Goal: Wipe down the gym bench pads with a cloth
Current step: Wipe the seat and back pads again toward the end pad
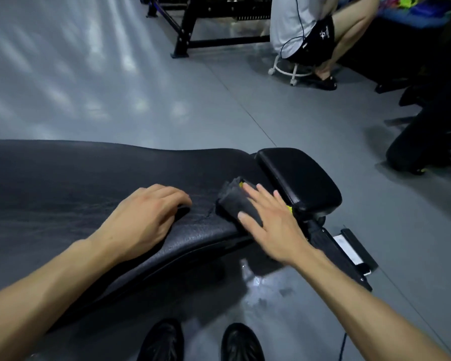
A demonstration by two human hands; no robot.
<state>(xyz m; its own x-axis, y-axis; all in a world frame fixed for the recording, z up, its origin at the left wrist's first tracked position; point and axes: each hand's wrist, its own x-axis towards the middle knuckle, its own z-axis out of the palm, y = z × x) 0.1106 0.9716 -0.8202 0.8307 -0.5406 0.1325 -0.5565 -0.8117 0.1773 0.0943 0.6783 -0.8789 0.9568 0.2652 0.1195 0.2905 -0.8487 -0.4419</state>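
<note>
Dark cloth (238, 201) is pressed flat under the open right hand (271, 225) at the long back pad's (89, 178) end, the left hand (146, 217) resting loosely curled, empty; with no grip, it may be pushed into the gap beside the seat pad (297, 173)

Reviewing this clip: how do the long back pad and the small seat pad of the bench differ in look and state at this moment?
The long back pad is far larger than the small seat pad. The back pad looks matte and grainy; the seat pad looks smoother and glossier. The left hand rests on the back pad, and the right hand presses the cloth at its end, while nothing touches the seat pad. Both are black and padded.
</note>
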